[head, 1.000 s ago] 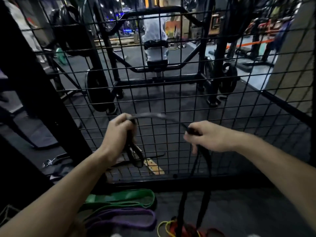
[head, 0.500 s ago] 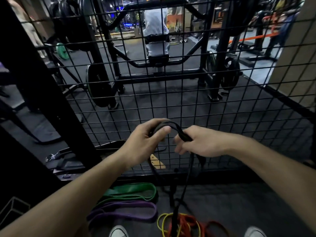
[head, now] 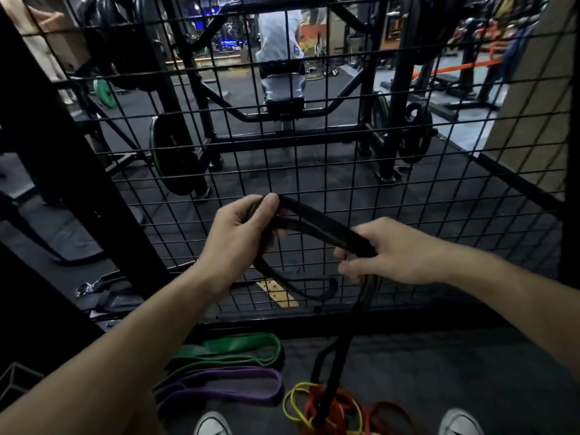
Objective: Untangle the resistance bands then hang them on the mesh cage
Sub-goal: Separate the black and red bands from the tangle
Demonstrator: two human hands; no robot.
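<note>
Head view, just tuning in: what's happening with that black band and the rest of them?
A person holds a black resistance band up in front of the mesh cage, left hand gripping one end, right hand gripping further along. The rest of it hangs down into a tangle of red and yellow bands on the floor. A green band and a purple band lie beside that pile. No band is seen hanging on the cage yet.
</note>
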